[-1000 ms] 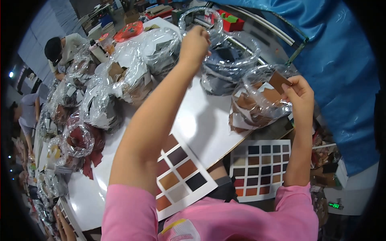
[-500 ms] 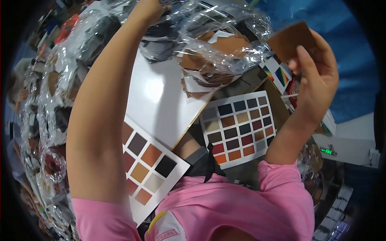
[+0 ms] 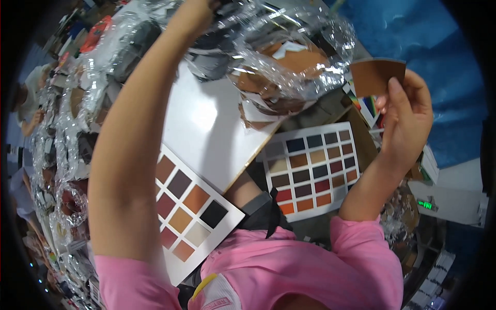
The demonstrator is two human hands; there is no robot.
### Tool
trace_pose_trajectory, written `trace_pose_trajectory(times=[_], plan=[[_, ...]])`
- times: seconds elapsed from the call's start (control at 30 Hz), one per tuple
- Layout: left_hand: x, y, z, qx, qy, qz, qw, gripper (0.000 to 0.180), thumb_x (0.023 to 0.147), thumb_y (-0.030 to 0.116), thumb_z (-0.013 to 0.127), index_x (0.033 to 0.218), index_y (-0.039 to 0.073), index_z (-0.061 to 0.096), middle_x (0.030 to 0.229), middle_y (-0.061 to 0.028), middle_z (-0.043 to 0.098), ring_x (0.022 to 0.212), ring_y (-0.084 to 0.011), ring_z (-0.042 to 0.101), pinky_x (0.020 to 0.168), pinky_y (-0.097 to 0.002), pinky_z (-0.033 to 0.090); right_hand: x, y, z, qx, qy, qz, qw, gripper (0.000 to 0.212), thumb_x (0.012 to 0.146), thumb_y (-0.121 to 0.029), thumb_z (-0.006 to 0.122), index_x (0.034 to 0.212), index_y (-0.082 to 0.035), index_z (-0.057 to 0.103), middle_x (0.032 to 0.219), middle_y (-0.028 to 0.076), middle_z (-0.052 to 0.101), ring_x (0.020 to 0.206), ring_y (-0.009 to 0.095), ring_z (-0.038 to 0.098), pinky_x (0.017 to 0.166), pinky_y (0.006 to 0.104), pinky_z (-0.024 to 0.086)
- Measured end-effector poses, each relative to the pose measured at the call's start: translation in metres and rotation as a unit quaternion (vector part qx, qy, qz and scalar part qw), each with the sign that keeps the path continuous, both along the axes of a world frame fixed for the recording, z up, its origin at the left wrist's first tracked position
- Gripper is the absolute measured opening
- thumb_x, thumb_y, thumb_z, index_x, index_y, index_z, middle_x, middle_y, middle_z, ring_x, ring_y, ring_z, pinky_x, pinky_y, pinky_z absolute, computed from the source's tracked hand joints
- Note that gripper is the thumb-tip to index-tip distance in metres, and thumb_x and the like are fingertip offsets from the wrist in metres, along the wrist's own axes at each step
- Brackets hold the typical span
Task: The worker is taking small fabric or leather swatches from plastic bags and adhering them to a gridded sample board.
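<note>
Here's the head camera: the right hand is up beyond the tabletop's near edge, thumb in front and fingers behind, pinching a flat brown swatch. The piece faces the camera, its left side free in the air, with a blue sheet hanging behind.

Over to the left hand, stretched far across the tabletop and cut by the picture's upper rim. Its fingers are mostly out of sight, so no telling whether they grip anything; it's right by a bag of dark grey pieces.

Between the two hands, close to the tabletop's near edge, sits a clear plastic bag of brown pieces, mouth gaping. More plastic bags crowd the tabletop's left side, and a co-worker stands past them.

Down below, a large-square colour card overlaps the tabletop's near edge, partly behind the left forearm. To its right, just outside that edge, lies a small-square colour card, its lower right part behind the right forearm.
</note>
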State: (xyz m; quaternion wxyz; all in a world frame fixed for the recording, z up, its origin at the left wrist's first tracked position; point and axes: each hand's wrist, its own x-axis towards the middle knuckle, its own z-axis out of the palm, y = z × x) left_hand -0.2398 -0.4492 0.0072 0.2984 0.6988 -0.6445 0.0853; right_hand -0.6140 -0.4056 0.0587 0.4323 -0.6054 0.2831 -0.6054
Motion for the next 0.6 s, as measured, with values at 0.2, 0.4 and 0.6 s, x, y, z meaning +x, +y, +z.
trace_pose_trajectory(times=[0.2,0.4,0.6], plan=[[0.006,0.016,-0.008,0.028,-0.009,-0.026,0.999,0.041,0.082,0.003,0.053,0.121,0.013,0.056,0.1,-0.0174,0.067,0.093,-0.0362,0.065,0.078,-0.0454,0.051,0.04,0.036,-0.011,0.137,0.048,0.152,0.978,0.011,0.087,-0.005,0.063,0.096,0.0,0.059,0.076,0.006,0.064,0.057,0.012,0.06,0.051,0.0207,0.041],[0.018,0.033,-0.007,-0.137,-0.269,-0.015,0.953,0.044,0.087,0.01,0.054,0.125,0.031,0.059,0.108,-0.0124,0.064,0.099,-0.0329,0.063,0.087,-0.044,0.051,0.1,0.088,-0.044,0.148,0.181,0.278,0.932,0.009,0.08,0.003,0.066,0.085,0.0,0.06,0.077,-0.003,0.056,0.068,0.004,0.05,0.064,0.0186,0.041],[0.008,0.224,0.103,-0.158,-0.049,0.031,0.986,0.03,0.081,-0.007,0.051,0.108,0.001,0.06,0.102,-0.0231,0.059,0.098,-0.0399,0.057,0.084,-0.0411,0.046,0.179,0.137,-0.104,0.257,0.225,0.454,0.823,0.009,0.081,0.001,0.065,0.085,-0.004,0.059,0.071,-0.001,0.06,0.061,0.006,0.054,0.054,0.0192,0.039]])
